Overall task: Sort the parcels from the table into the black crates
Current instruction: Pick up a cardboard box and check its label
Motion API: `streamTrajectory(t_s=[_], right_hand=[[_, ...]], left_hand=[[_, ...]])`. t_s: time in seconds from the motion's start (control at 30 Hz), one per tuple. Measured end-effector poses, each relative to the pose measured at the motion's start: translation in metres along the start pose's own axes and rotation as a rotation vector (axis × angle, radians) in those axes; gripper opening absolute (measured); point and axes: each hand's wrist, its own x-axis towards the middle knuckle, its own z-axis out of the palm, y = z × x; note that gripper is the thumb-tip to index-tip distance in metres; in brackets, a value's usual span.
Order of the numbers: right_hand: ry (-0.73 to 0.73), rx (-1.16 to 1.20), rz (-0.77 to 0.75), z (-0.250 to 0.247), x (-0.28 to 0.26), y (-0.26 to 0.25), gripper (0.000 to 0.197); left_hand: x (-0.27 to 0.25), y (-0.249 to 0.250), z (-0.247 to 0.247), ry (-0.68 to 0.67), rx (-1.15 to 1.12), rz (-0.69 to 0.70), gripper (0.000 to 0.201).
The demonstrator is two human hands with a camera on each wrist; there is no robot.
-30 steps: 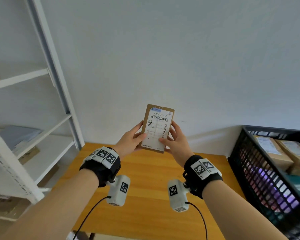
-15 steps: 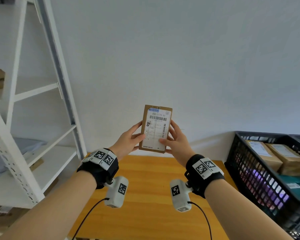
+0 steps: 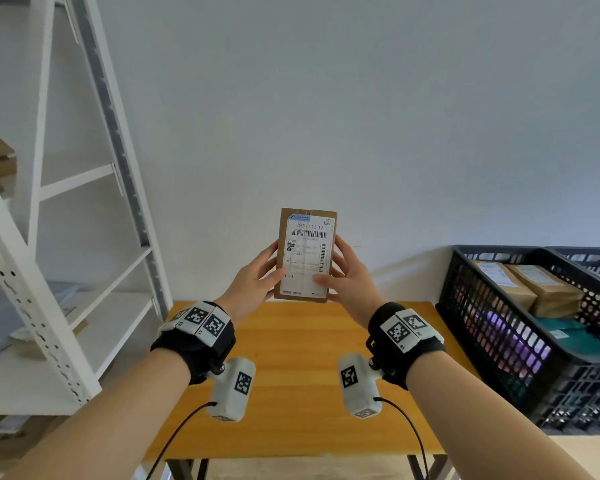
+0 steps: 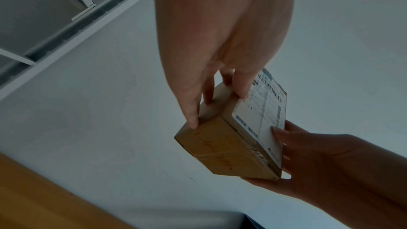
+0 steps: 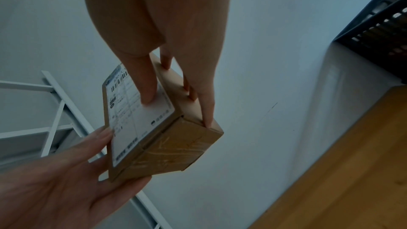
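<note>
Parcel, a small brown cardboard box point(image 3: 305, 255) with a white barcode shipping label on its face, is up in the air in front of the white wall point(image 3: 361, 116), held upright with the label turned toward the head camera, well above the orange wooden table point(image 3: 302, 375). Left hand point(image 3: 253, 282) grips its left edge, thumb on the label side and fingers point(image 4: 191, 107) lying along the side and back. Right hand point(image 3: 349, 278) does the same on the right edge, thumb pressed on the label, fingers point(image 5: 207, 109) straight down the side panel. So both hands are partly closed round the box, pinching it between them.

Over at about 3 o'clock from the parcel sits a black plastic lattice crate point(image 3: 492, 327) at the table's right end, already holding two brown boxes with labels point(image 3: 534, 289) and a teal package point(image 3: 575, 337). At 9 o'clock there's a white metal shelving rack point(image 3: 49, 306) with some flat grey stuff on it, too blurry to tell what.
</note>
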Motion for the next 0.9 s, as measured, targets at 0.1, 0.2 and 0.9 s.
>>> streamTrajectory(t_s=[0.1, 0.2, 0.9], right_hand=[[0.040, -0.025, 0.015, 0.002, -0.012, 0.002, 0.083], [0.083, -0.052, 0.036, -0.002, -0.028, 0.004, 0.085], [0.588, -0.117, 0.151, -0.184, -0.200, 0.001, 0.090]], left_hand=[[-0.007, -0.005, 0.001, -0.017, -0.007, 0.006, 0.054], [-0.012, -0.012, 0.009, -0.046, -0.033, 0.008, 0.055], [-0.020, -0.015, 0.248, -0.564, -0.053, 0.001, 0.056]])
